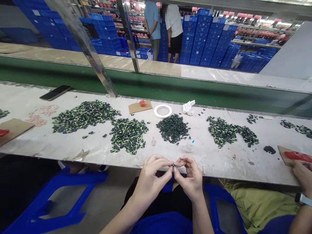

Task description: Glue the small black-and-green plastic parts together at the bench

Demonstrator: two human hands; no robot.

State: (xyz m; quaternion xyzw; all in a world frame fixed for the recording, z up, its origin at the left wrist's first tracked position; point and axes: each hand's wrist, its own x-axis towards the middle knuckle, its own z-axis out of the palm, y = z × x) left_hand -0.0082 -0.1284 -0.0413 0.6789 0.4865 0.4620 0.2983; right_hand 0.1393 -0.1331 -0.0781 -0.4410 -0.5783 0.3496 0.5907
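My left hand [156, 170] and my right hand [188, 174] meet at the table's front edge, thumbs and fingertips pinched together. Between them is a small dark green piece [174, 165], mostly covered by the fingers. Just beyond lies a pile of plain dark pieces [173, 127]. To its left sits a pile of dark pieces with bright green parts [129, 135]. A small clear bottle with a blue tip [189, 146] stands close past my right hand, and a little clear scrap [153, 141] lies past my left.
A roll of white tape [162, 111], crumpled tissue [188, 107] and a red-topped pot on cardboard [142, 103] are farther back. More piles [85, 116] spread left and right. A co-worker's hand [303, 174] is at the right. A metal post [92, 58] rises behind.
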